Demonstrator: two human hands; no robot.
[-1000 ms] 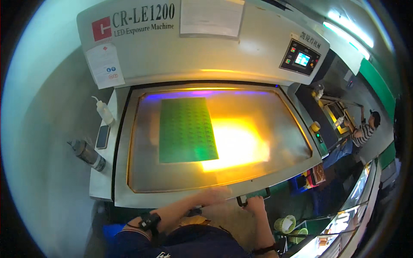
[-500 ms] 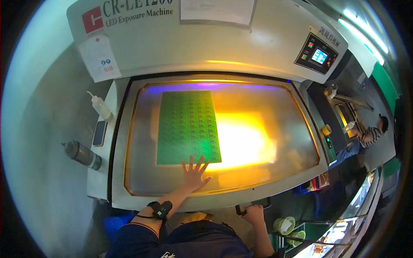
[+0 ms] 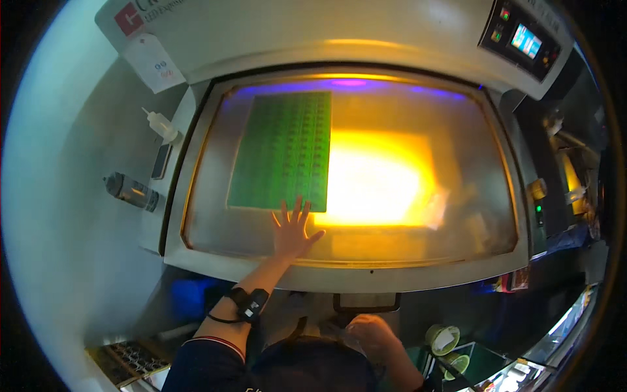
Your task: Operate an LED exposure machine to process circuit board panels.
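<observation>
A: How far along does the work appear?

B: The green panel (image 3: 281,157) lies flat on the framed bed (image 3: 212,225), directly beyond the left hand (image 3: 292,235), so laying it down may be judged done. Fine adjustment of its position is probably what is left; the view does not settle whether the panel already sits as wanted.

A: What is the state of the left hand?

B: Its fingers are spread and released, grasping nothing. The fingertips reach the panel's near edge and seem to rest there; pressure cannot be judged.

A: And the right hand (image 3: 372,336)?

B: It is loosely curled, on the near side of the black handle (image 3: 367,310) and, it seems, apart from it. Blur hides the fingers, so whether it grasps anything cannot be told.

A: What surrounds the hands?

B: Beyond the right hand, a yellow glow (image 3: 375,179) covers part of the bed beside the panel. Well to the left of the left hand are a white squeeze bottle (image 3: 161,125), a phone (image 3: 161,161) and a dark bottle (image 3: 130,191).
</observation>
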